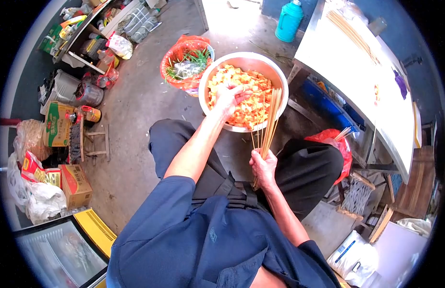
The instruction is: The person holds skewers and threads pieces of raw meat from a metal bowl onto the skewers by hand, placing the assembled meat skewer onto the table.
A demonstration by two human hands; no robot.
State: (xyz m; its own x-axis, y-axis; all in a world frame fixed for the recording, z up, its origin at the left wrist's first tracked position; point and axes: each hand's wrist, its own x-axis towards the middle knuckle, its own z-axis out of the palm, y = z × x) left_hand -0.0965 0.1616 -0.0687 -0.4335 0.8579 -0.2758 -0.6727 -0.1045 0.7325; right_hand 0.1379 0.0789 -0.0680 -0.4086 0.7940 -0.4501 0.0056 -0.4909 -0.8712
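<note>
A large metal bowl [283, 72] full of orange-coated chunks [241, 79] stands in front of my knees. Over the chunks reaches my left hand [229, 100], its fingers extended and somewhat apart; no piece can be made out between them. My right hand [264, 167] is closed around the lower part of a bundle of thin wooden skewers [271, 122]. The skewers point up and away from me, their far ends over the bowl's near right side. A few of them splay left of the main bundle, close to my left hand.
A bucket lined with a red bag [172, 55] holds greens left of the bowl. More skewers [352, 36] lie on the white table [337, 67] at right. A red bag [345, 153] sits by my right knee. A teal flask [289, 21] stands behind; boxes [76, 186] line the left.
</note>
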